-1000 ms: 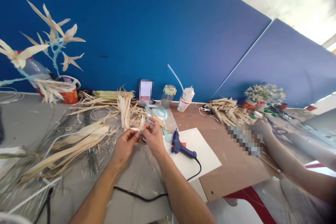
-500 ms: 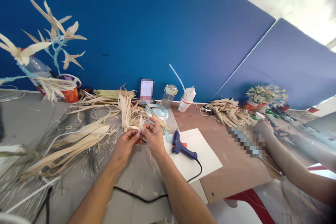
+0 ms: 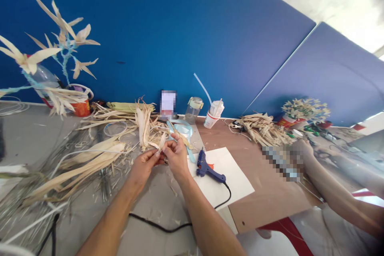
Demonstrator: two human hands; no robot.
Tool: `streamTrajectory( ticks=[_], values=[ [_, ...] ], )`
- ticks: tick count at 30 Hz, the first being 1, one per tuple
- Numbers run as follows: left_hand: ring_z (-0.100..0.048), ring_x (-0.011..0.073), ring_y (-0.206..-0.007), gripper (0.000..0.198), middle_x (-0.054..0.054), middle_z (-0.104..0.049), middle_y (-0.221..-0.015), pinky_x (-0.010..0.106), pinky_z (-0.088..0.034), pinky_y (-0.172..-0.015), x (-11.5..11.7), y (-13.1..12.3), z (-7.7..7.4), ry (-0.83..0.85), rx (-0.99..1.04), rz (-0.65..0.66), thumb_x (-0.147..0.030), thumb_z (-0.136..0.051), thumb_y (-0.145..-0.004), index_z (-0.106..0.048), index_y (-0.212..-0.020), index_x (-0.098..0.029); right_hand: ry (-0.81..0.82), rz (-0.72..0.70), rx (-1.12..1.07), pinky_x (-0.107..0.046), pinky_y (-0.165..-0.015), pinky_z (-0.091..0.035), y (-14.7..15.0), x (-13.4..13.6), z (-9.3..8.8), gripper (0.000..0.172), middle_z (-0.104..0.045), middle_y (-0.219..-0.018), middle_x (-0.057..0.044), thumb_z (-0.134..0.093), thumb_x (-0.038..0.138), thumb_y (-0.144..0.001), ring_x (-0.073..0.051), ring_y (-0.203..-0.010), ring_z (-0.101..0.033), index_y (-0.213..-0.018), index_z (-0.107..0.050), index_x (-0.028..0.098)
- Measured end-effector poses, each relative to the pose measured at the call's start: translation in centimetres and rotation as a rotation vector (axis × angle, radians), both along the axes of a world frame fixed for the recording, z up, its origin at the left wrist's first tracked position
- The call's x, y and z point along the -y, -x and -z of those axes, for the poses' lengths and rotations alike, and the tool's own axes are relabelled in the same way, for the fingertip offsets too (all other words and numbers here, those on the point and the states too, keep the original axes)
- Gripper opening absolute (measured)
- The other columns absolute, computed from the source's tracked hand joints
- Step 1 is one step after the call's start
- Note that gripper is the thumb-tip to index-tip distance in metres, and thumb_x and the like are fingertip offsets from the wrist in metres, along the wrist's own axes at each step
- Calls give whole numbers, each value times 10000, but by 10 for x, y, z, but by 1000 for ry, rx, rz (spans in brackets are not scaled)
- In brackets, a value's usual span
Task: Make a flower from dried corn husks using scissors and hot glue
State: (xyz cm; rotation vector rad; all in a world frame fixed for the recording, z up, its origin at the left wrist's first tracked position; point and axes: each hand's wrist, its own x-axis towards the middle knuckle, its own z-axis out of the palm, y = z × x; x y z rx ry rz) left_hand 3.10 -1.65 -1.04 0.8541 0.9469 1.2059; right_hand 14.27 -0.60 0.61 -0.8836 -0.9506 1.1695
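Above the grey table, my left hand (image 3: 145,164) and my right hand (image 3: 176,156) meet fingertip to fingertip. Both pinch a small piece of pale corn husk (image 3: 162,142), its petal-like tip sticking up between them; its lower end is hidden by my fingers. Right behind my hands stands an upright bundle of dried husk (image 3: 143,126). A light blue ribbon (image 3: 184,129) lies just beyond my right hand. To the right of that wrist, a blue glue gun (image 3: 207,167) rests on a white sheet (image 3: 237,182).
Long dried husks (image 3: 87,164) and thin wires (image 3: 33,204) cover the left side. Husk flowers on blue stems (image 3: 66,54) rise at the back left. A glass jar (image 3: 194,110) and paper cups (image 3: 213,116) stand by the blue partition (image 3: 150,32). Another person's arm (image 3: 333,186) reaches in from the right.
My hands stay together in nearly the same place, with only slight finger movement around the husk piece. The other person's arm has shifted slightly.
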Motion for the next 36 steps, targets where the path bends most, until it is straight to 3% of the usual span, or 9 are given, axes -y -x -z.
streamTrajectory(
  ticks=[5, 14, 24, 36],
  values=[
    [-622, 174, -682, 359, 59, -707, -740, 301, -502, -701, 4, -2, -5, -36, 19, 52, -467, -770, -638, -741, -789, -143, 3, 13, 17, -218, -543, -471, -1, 1, -3, 453, -572, -684, 71, -622, 139, -696, -100, -573, -550, -1104, -440, 213],
    [-611, 151, -639, 365, 43, -691, -694, 278, -503, -663, 1, 2, -4, 35, 42, 4, -401, -856, -511, -726, -738, -146, 4, -10, 14, -205, -514, -466, 0, 1, -2, 447, -560, -685, 81, -605, 147, -690, -90, -551, -541, -1097, -433, 212],
    [-589, 129, -641, 306, 38, -686, -711, 246, -478, -638, 1, 4, -3, 97, 137, 108, -314, -859, -548, -754, -791, -159, -40, -7, 67, -211, -498, -456, 1, 3, -5, 446, -560, -671, 86, -575, 132, -693, -90, -528, -543, -1104, -425, 214],
    [-544, 94, -614, 282, 8, -637, -657, 200, -446, -607, -2, 6, 0, 106, 204, 86, -297, -886, -513, -726, -694, -152, -8, -41, 25, -209, -516, -468, 2, 4, -5, 449, -556, -671, 89, -583, 132, -674, -84, -535, -540, -1090, -437, 214]
  ],
)
